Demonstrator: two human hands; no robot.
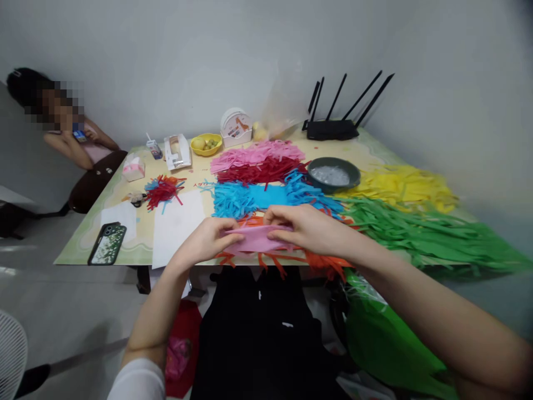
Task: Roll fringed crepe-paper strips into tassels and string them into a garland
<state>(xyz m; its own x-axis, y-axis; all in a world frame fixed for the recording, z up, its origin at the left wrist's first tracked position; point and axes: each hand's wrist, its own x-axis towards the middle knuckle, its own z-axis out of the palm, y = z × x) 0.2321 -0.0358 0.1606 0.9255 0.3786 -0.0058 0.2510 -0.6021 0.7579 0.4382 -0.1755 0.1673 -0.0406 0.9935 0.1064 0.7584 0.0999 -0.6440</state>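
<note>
A folded pink sheet of paper (256,239) is held between both hands above the table's near edge. My left hand (208,240) pinches its left end with closed fingers. My right hand (306,226) grips its top right edge, fingers curled over it. Under the sheet lies orange fringed paper (320,260), its strips hanging over the edge. Just beyond are blue fringed paper (254,199), red fringed paper (260,171) and pink fringed paper (258,153).
Green fringed paper (416,233) and yellow fringed paper (406,186) cover the right side. A dark bowl (333,175), a router (333,129), a yellow fruit bowl (206,144), white sheets (177,225) and a phone (107,243) lie on the table. Another person (70,139) sits at far left.
</note>
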